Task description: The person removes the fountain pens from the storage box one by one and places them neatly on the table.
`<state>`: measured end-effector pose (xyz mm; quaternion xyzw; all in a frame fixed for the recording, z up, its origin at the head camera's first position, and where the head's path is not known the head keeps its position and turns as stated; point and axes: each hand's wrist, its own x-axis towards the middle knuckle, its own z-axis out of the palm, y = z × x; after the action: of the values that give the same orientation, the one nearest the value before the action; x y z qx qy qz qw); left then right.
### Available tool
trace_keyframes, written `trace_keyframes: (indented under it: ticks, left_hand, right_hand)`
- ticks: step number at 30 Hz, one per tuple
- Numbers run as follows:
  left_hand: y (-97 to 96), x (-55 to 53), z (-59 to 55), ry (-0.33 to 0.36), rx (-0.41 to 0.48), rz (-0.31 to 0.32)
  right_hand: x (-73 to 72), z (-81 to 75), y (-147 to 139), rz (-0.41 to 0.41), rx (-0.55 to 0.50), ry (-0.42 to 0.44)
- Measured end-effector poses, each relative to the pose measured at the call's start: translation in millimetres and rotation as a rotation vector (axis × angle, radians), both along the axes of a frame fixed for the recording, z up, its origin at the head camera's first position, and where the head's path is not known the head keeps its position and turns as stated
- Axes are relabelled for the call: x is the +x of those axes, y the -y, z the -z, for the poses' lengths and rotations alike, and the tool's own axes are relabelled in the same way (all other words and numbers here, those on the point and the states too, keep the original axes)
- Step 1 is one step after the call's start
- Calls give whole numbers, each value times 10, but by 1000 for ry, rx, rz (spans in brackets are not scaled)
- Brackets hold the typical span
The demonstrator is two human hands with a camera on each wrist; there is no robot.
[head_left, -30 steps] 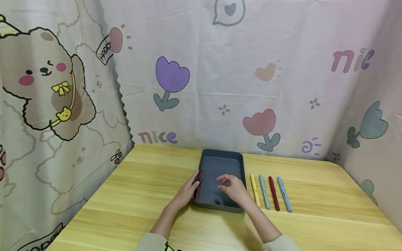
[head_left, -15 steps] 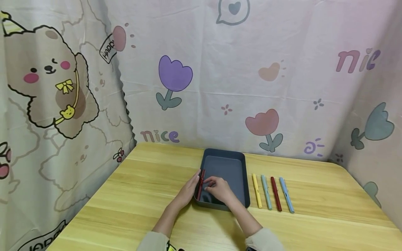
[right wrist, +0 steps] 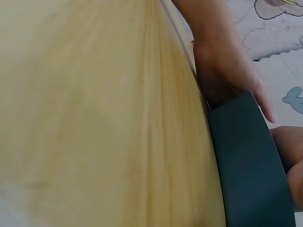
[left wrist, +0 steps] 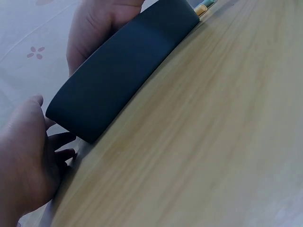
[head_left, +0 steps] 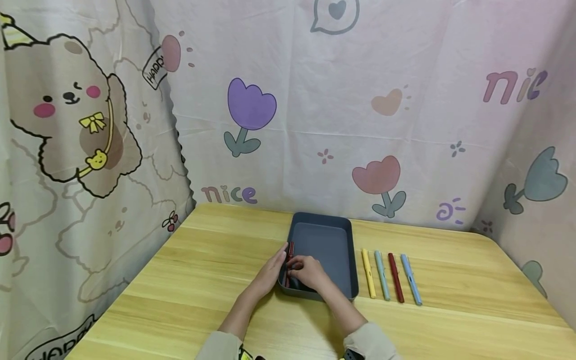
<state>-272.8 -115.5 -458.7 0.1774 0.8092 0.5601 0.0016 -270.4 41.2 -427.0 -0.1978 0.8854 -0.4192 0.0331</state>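
A dark grey rectangular tray point(head_left: 321, 240) rests on the table, its outer wall point(left wrist: 123, 71) filling the middle of the left wrist view. Along the tray's left inner side lies a dark red pen point(head_left: 291, 247), partly covered by fingers. My left hand point(head_left: 268, 275) rests against the tray's left wall with fairly straight fingers. Over the tray, my right hand point(head_left: 310, 273) has its curled fingertips at the middle of the pen and pinches it. In the right wrist view the tray wall hides most of the right hand point(right wrist: 294, 161).
To the tray's right, a yellow pen point(head_left: 368, 273), a light green pen point(head_left: 382, 275), another dark red pen point(head_left: 396, 278) and a blue pen point(head_left: 411, 279) lie side by side on the wooden table point(head_left: 216, 240). A printed curtain point(head_left: 306, 100) hangs behind the table.
My right hand has moved left across the tray to the dark red pen and taken it between the fingers. My left hand stays at the tray's left wall. The view shifted slightly.
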Motion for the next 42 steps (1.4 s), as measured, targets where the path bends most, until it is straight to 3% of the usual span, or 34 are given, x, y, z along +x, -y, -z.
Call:
trace_keyframes:
  ticks: [18,24,29,42]
  left_hand:
    - [10,5,-15,41,7,-6]
    - [6,4,-12,39,2,-9]
    - [0,10,-18,39,-5,-12]
    - [-10,16,-18,26,-1,-16]
  right_hand:
    - [9,-11,16,47,175,-70]
    - [31,-49,15,82,185,-65]
    - [33,-68,-38,78,133,-20]
    - [37,-53,-195,44,-170,232]
